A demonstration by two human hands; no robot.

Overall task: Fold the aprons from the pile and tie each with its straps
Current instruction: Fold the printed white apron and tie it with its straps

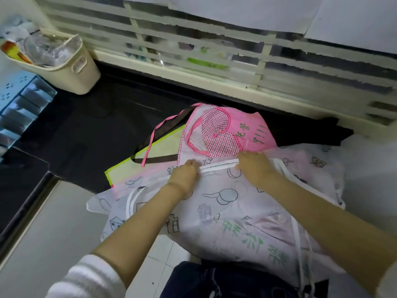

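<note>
My left hand (184,177) and right hand (254,166) both grip the white band (219,166) along the top edge of the white printed apron (225,211), fingers curled over it at the centre of the frame. The band runs left to right between my fists, rising slightly toward the right. The apron's long axis falls from that edge toward the bottom of the frame, draping off the black counter (86,125) toward me. Just beyond my knuckles, in the upper centre, lies the pink apron (225,130) of the pile. As I judge it, any fold must bring this far edge back toward me.
</note>
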